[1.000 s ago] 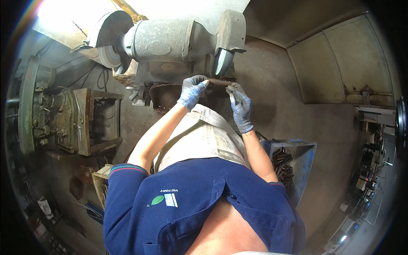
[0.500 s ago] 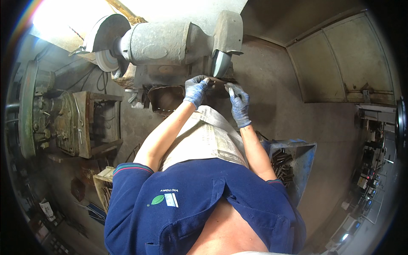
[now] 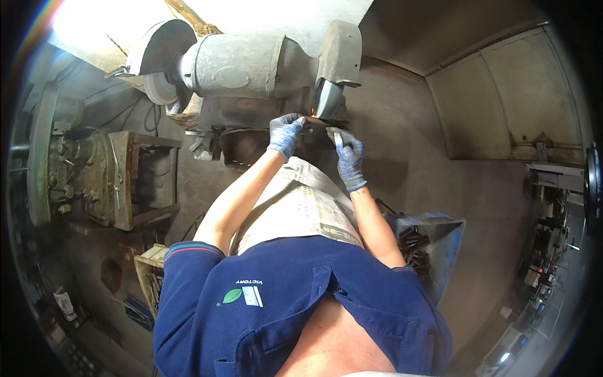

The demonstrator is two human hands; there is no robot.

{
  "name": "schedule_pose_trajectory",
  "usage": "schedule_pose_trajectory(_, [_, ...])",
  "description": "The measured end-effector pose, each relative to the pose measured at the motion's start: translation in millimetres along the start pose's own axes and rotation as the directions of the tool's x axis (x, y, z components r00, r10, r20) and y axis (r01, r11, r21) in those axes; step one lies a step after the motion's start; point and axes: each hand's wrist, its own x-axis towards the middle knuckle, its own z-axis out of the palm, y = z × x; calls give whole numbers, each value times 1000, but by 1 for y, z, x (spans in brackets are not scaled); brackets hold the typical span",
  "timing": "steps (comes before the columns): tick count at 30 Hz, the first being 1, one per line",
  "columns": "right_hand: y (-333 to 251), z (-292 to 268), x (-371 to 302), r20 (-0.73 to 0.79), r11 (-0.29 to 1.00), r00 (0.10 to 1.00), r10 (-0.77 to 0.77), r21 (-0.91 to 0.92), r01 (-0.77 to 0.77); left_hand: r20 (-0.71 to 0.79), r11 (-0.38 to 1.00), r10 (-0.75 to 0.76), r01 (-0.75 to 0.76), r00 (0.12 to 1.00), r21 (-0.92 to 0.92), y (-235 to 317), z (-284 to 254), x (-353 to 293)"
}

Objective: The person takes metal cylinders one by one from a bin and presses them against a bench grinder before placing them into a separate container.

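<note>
Both of my hands wear blue gloves with dark grey fingers. My left hand (image 3: pixel 286 134) pinches one end of a short, dark metal piece (image 3: pixel 318 122), whose exact kind I cannot make out. At its other end are the closed fingertips of my right hand (image 3: pixel 349 156). The piece lies crosswise against the lower edge of the right-hand wheel (image 3: pixel 329 100) of a grey bench grinder (image 3: pixel 239 66). Small orange sparks show at the contact, on the wheel's left side. My fingers hide both ends of the piece.
Left of the grinder's motor is a second, pale wheel (image 3: pixel 159 89). An old green machine (image 3: pixel 94 179) stands at the left. By my right elbow, a blue-edged metal bin (image 3: pixel 443 235) holds several dark metal parts. A wooden box (image 3: pixel 149 270) sits by my left elbow.
The metal piece has come up against the grinding wheel, where a gap showed before. Sparks have appeared. My right hand has shifted slightly left.
</note>
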Motion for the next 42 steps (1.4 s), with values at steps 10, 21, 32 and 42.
schedule_pose_trajectory(10, [-3, -3, -1, 0, 999, 999, 34, 13, -34, -11, 996, -47, 46, 999, -71, -4, 2, 7])
schedule_pose_trajectory(21, [-6, 33, -2, 54, 983, 998, 27, 181, -36, -40, 996, 21, -24, 999, -80, 2, -32, 12])
schedule_pose_trajectory(32, [-89, 14, -51, 119, 802, 865, -487, -331, 497, 233, 973, 229, -218, 945, -75, 4, -39, -47])
schedule_pose_trajectory(42, [-135, -3, -100, 130, 656, 835, -535, -559, 508, 390, 899, 364, -429, 846, 91, 35, -16, -90])
